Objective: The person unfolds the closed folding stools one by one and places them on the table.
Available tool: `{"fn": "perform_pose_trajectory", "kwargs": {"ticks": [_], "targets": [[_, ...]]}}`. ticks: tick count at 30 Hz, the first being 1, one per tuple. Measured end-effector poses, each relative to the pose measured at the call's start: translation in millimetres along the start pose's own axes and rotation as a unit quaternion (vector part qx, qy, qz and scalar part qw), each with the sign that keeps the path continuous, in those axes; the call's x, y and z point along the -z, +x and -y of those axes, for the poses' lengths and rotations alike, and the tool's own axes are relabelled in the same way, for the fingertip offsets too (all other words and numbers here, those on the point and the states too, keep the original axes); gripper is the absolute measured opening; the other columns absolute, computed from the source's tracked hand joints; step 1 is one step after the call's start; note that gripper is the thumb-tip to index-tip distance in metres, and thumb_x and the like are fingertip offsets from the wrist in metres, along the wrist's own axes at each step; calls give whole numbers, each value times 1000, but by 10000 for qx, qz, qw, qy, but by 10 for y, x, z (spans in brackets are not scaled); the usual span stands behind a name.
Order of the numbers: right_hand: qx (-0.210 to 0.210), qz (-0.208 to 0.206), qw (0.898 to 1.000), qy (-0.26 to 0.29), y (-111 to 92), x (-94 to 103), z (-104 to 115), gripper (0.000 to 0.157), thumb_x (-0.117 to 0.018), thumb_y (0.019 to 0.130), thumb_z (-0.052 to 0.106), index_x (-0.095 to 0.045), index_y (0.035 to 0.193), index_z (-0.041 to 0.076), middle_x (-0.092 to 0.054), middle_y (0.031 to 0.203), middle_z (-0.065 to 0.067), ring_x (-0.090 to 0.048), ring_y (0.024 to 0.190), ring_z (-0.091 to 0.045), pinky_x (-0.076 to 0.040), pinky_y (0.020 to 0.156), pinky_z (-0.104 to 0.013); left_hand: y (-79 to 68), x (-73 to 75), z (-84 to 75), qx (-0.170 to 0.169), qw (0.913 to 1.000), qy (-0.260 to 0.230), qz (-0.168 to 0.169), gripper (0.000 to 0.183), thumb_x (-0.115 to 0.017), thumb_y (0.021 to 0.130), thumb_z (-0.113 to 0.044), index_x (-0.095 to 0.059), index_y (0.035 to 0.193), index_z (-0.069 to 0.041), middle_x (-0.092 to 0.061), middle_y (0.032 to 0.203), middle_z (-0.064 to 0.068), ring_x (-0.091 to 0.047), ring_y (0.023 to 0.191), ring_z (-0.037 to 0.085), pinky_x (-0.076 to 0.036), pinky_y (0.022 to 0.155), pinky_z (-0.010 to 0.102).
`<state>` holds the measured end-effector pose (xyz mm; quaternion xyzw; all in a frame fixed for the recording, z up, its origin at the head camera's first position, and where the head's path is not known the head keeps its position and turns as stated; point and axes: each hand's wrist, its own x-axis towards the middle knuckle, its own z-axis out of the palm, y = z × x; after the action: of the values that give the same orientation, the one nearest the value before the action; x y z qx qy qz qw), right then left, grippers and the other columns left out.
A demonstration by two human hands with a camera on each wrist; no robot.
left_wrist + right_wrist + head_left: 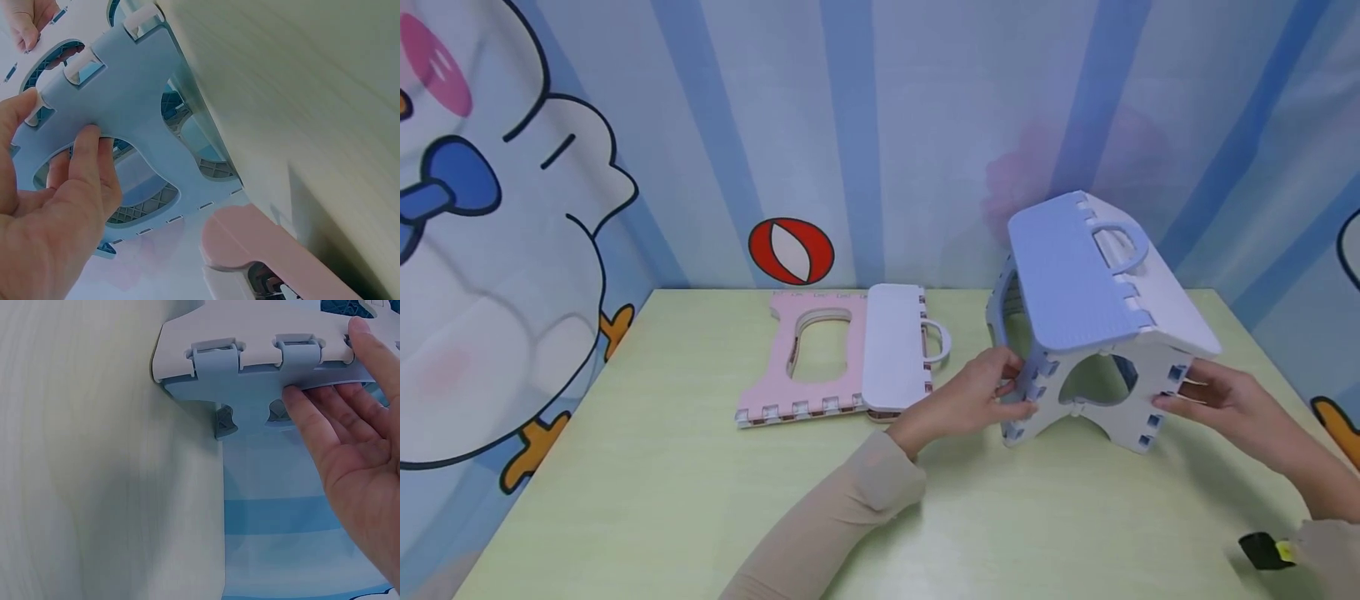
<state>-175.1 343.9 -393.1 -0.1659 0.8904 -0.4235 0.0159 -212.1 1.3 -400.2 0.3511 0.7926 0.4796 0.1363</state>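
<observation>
A blue-and-white folding stool stands on the table's right side, its two seat halves peaked like a roof and a loop handle at the ridge. My left hand grips its left front corner. In the left wrist view, fingers of that hand hook into the opening of the blue leg panel, the thumb at the hinged edge. My right hand holds the opposite front corner. The right wrist view shows its thumb on the white panel and its fingers against the blue side.
A pink folding stool with a pale seat half and handle lies folded flat at the table's back middle. Behind the pale green table hangs a striped cartoon curtain. A small black item is near the right sleeve.
</observation>
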Motion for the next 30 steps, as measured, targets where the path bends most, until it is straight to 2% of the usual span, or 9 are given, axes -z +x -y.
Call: {"fn": "perform_pose_trajectory", "kwargs": {"ticks": [8, 15, 19, 26, 30], "targets": [[214, 5, 9998, 26, -6, -23, 10, 62, -67, 96, 7, -40, 151, 2, -54, 124, 27, -55, 107, 11, -55, 75, -20, -11, 1, -13, -27, 9999, -87, -65, 39, -72, 93, -14, -48, 121, -1, -55, 120, 6, -54, 112, 8, -49, 95, 21], [43, -29, 10000, 19, -5, -20, 42, 59, -68, 96, 10, -43, 148, -1, -55, 120, 27, -57, 104, 10, -55, 75, -21, -23, 21, -18, -117, 9998, -50, -119, 38, -73, 92, -15, -51, 120, -3, -56, 119, 5, -54, 112, 8, -47, 93, 16], [-132, -25, 9999, 53, -5, -10, 51, 58, -69, 96, 12, -44, 145, -5, -56, 118, 28, -57, 102, 10, -55, 75, -21, -33, 36, -22, -187, 9998, 45, -102, 39, -72, 93, -16, -53, 124, -1, -55, 122, 6, -54, 115, 11, -47, 96, 19], [-525, -62, 9986, -46, -39, 42, 36, 62, -68, 97, 19, -40, 146, -7, -54, 121, 17, -55, 101, 13, -54, 75, -19, -92, 106, -71, -180, 9976, 660, -39, 56, -72, 94, -28, -50, 139, -4, -54, 134, 5, -52, 123, 11, -44, 100, 22], [-521, -266, 9982, -145, -83, 63, 9, 59, -65, 99, 19, -40, 145, -9, -53, 116, 26, -58, 98, 11, -52, 75, -15, -133, 159, -104, 34, 9972, 731, -133, 72, -68, 94, -45, -40, 150, -9, -50, 141, 1, -48, 129, 13, -42, 103, 26]]}}
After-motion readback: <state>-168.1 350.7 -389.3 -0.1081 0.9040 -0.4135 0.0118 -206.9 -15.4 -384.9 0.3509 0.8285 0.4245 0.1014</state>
